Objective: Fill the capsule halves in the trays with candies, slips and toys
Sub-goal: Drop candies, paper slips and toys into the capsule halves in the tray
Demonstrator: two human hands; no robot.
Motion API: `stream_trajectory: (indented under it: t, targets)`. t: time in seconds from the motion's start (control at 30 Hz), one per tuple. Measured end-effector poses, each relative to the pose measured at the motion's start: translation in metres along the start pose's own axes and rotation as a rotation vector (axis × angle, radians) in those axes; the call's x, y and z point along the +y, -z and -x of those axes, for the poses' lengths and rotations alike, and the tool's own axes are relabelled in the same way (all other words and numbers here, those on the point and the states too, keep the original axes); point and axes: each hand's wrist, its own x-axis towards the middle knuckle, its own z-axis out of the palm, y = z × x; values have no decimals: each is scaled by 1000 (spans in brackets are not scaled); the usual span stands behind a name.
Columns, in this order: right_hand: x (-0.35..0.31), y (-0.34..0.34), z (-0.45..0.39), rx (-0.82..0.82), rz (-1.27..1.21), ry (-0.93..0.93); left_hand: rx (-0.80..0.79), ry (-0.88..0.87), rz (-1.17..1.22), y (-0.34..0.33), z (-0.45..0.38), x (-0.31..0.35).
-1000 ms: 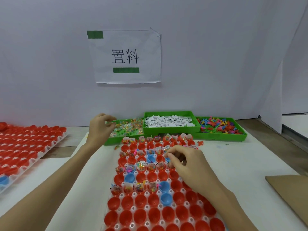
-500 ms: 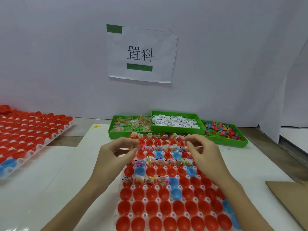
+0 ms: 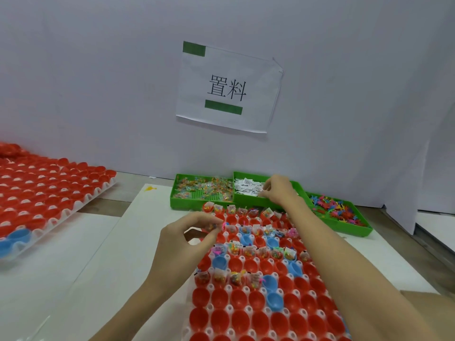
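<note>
Capsule tray [image 3: 229, 332] between bare tabletop margins

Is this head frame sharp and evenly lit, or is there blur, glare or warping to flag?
Head view: even, soft light with only faint shadows; the wall sign reads sharply; the left hand and right hand are slightly soft; wide-angle warping tilts the sign and bends the table edge; no strong glare.

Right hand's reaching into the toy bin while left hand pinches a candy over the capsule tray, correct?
Not quite. In the head view the right hand is over the middle green bin of paper slips, not the toy bin at the far right. The rest holds: the left hand pinches a small candy packet over the capsule tray.
</note>
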Motion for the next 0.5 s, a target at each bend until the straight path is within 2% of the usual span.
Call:
stream_trajectory:
  t: [0.1, 0.27, 0.5]
  targets:
    - [-2, -1, -13, -40, 64, -74, -4, 9, 2, 0, -1, -1]
    - [-3, -1, -19, -11, 75, -33, -7, 10, -11, 0, -2, -2]
    - [19, 1, -5, 133, -127, 10, -35, 16, -35, -1, -1, -1]
